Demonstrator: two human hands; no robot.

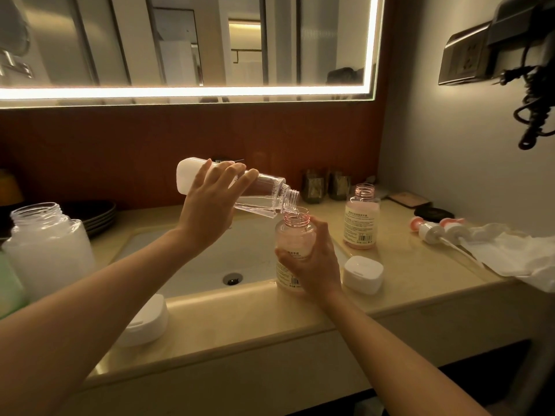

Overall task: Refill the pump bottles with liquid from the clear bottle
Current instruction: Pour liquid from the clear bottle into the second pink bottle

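Observation:
My left hand grips the clear bottle, tipped down to the right, its threaded mouth over the neck of a pink pump bottle. Clear liquid runs from one into the other. My right hand wraps around that pink bottle, which stands on the counter's front rim beside the sink. A second open pink bottle stands upright further back right. Two pump heads lie on the counter to the right.
The white sink basin lies below the bottles. A white cap sits right of my right hand, another white lid at front left. A large open white jar stands left. Crumpled tissue lies at right; dark plates behind.

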